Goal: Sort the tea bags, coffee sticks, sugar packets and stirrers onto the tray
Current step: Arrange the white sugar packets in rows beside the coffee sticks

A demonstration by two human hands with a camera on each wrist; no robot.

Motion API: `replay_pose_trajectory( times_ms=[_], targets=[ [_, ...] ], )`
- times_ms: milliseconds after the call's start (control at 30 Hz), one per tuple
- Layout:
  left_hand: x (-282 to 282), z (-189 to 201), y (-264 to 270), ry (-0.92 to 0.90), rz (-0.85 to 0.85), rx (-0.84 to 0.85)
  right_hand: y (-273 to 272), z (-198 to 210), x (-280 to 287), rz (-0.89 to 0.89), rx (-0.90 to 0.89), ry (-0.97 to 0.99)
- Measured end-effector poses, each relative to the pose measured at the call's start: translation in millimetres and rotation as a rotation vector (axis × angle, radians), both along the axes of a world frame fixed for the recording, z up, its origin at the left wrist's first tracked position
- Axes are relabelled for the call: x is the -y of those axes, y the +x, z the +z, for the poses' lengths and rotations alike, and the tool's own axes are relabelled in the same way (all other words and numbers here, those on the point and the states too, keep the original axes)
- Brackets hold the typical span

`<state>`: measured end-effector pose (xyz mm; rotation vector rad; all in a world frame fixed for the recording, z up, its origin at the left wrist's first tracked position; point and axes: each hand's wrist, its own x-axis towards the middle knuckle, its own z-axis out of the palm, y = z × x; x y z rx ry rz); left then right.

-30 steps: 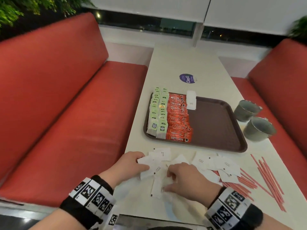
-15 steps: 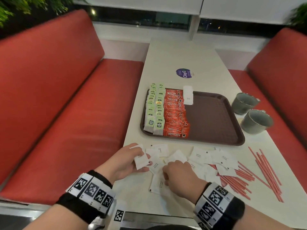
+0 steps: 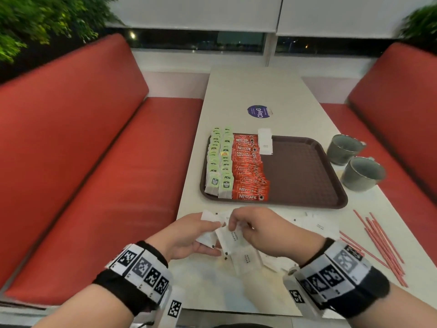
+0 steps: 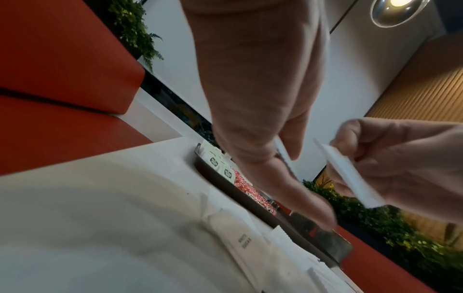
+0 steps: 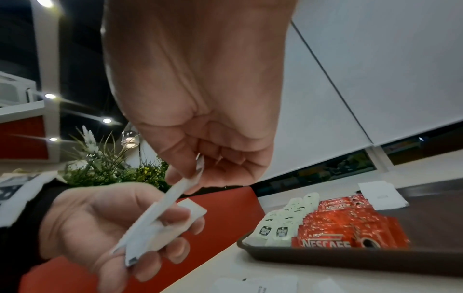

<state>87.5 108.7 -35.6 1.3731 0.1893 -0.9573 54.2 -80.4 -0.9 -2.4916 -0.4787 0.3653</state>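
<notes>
Right hand (image 3: 264,230) pinches sugar packet (image 3: 233,236) by top end, long axis hanging down toward left hand (image 3: 189,235); left fingers (image 5: 160,255) curled under held packets (image 5: 172,224), just beside; both above table near edge (image 3: 212,285), tray (image 3: 307,181) beyond; stirrers (image 3: 380,242) at right edge

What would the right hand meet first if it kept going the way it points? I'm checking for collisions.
Probably the left hand and its sugar packets: the right hand points its own packet at them, though the depth is unclear.
</notes>
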Motion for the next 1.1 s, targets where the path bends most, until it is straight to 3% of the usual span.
replay_pose_trajectory(
  times_ms=[133,233,367,433,533,600,800,933,1100],
  targets=[
    [3.1,10.9,-2.7,-0.141,-0.160,-0.144,15.0,0.7,-21.0,0.105,0.065,-0.063],
    [-2.1,10.5,-2.0,-0.198,-0.046,-0.189,21.9,-3.9,-40.2,0.115,0.146,0.015],
    [-23.0,5.3,1.7,-0.225,0.160,-0.132,34.9,-19.3,-38.1,-0.141,0.157,0.174],
    [-34.8,0.0,2.8,-0.181,0.215,-0.070,39.6,-32.3,-29.8,-0.194,0.115,0.040],
    [-47.6,-5.2,2.0,-0.180,0.285,-0.033,37.1,-49.8,-35.5,-0.118,-0.056,-0.284],
    [-52.0,-7.3,1.0,-0.189,0.311,-0.020,34.0,-56.6,-45.9,-0.094,-0.069,-0.436],
    [-56.7,-9.7,2.9,-0.181,0.356,-0.018,34.1,-62.1,-57.9,-0.192,-0.043,-0.599],
    [-57.2,-11.3,6.2,-0.164,0.368,-0.008,38.5,-59.3,-53.1,-0.213,-0.155,-0.518],
    [-49.4,-14.2,8.7,-0.118,0.314,0.031,44.6,-51.0,-31.2,-0.336,-0.295,-0.100]
  ],
)
